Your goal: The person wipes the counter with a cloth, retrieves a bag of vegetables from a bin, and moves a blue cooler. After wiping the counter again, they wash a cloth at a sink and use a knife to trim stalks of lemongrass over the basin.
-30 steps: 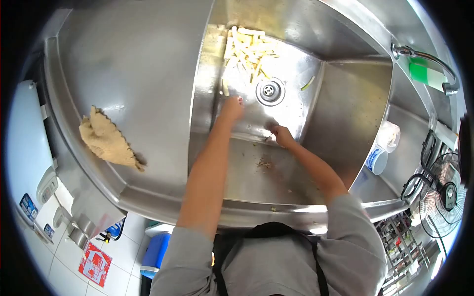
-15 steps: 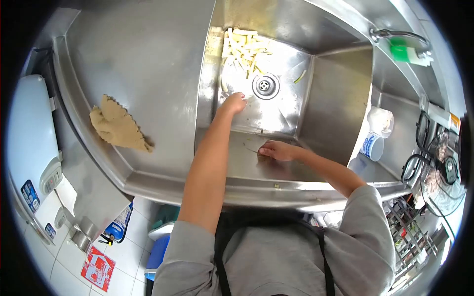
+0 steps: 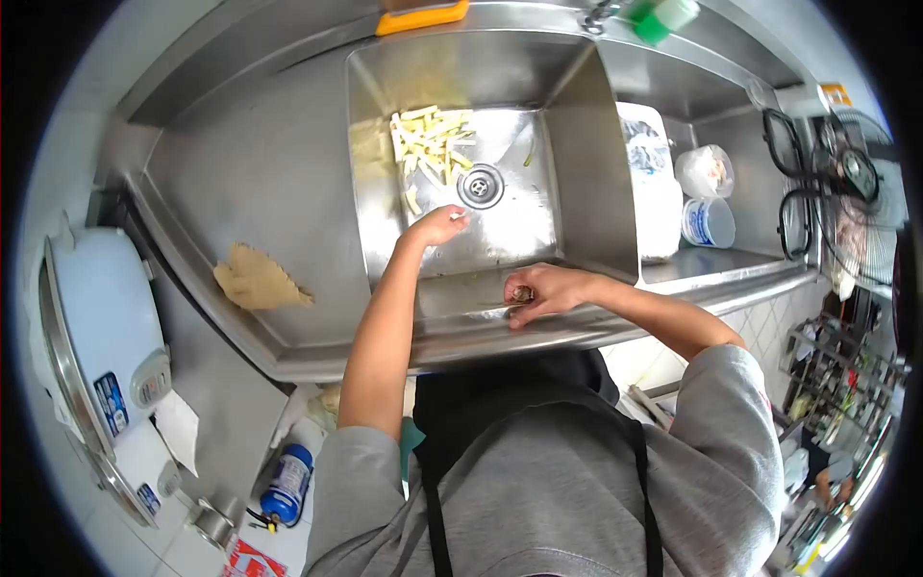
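Pale yellow cut vegetable sticks [image 3: 428, 144] lie heaped in the far left corner of the steel sink basin [image 3: 596, 183]. Just below the drain [image 3: 480, 187], my left hand [image 3: 437, 227] is over the basin floor, its fingers curled closed; whatever they hold is too small to make out. At the basin's near edge my right hand [image 3: 553, 288] curls around a small brownish piece [image 3: 522, 294], which its fingers partly hide. That hand's thumb reaches down toward the front rim [image 3: 471, 332]. A thin green strip [image 3: 528, 156] lies right of the drain.
A tan cloth [image 3: 258, 277] lies on the left steel counter. In the right basin are a white tray [image 3: 657, 216], a plastic tub [image 3: 705, 173] and a white cup [image 3: 709, 223]. A fan [image 3: 856, 173] stands far right, a yellow-handled object [image 3: 421, 17] behind the sink.
The view has shifted, showing more of the right basin. My right hand has moved to the near rim with its thumb now spread downward. My left hand stays low near the drain.
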The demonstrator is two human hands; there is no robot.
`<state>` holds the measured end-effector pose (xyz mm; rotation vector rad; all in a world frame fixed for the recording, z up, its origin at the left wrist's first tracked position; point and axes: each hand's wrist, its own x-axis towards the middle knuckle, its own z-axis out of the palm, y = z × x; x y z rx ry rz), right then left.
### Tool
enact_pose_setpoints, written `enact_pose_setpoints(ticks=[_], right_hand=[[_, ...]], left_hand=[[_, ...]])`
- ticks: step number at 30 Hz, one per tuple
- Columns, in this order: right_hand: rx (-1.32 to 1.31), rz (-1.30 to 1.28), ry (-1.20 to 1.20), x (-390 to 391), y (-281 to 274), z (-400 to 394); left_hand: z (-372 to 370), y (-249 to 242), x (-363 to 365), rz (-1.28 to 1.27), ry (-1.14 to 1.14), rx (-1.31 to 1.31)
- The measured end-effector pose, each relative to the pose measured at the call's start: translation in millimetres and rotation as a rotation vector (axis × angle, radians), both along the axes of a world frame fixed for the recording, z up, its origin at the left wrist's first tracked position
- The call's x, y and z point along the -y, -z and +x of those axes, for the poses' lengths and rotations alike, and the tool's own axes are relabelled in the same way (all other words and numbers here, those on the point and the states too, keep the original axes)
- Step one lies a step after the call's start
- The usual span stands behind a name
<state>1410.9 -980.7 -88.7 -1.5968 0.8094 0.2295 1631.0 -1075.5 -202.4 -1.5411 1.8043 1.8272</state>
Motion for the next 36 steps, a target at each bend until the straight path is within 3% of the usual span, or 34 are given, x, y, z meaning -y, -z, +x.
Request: enact_pose_setpoints(ticks=[3, 4, 8, 11, 16, 18, 21, 23, 25, 27, 29, 31, 33, 36], right_hand=[[0.051, -0.195, 0.154, -13, -1, 3], [0.065, -0.29, 0.185, -19, 10, 3], [0.131, -0.131, 0.519, -26, -24, -24], [0.402, 0.082, 0.899, -53, -64, -94], [0.413, -0.112, 1.591, -174, -125, -265], [0.312, -0.418, 1.936, -229, -115, -335], [0.215, -0.786, 2.328, -286, -53, -464], [0.17, -0.646, 2.456, -293, 13, -567], [-0.77, -0.726, 2.134, -282, 80, -658], [-0.883, -0.798, 2.014, -283, 109, -731], [-0.715, -0.842, 1.957, -279, 90, -762], [-0.613, -0.721, 2.086, -263, 27, -733], [0.005, -0.632, 2.308, -259, 11, -728], [0.365, -0.487, 2.014, -237, -53, -676]], left_hand=[[5, 20, -6, -0.149, 0.063, -0.043], [1, 4, -9, -0.14, 0.031, -0.039], [-9, -24, -19, -0.213, 0.002, -0.108], [-20, -46, -24, -0.215, -0.04, -0.141], [-42, -64, -45, -0.139, -0.358, -0.167], [-62, -91, -58, -0.163, -0.41, -0.152], [-80, -104, -62, -0.228, -0.454, -0.045], [-86, -107, -62, -0.326, -0.416, 0.017], [-101, -127, -70, -0.356, -0.425, 0.048], [-118, -149, -75, -0.402, -0.442, 0.077], [-112, -168, -83, -0.44, -0.444, 0.099], [-105, -176, -96, -0.458, -0.51, 0.061], [-90, -166, -104, -0.439, -0.53, 0.105], [-83, -157, -113, -0.394, -0.596, 0.059]])
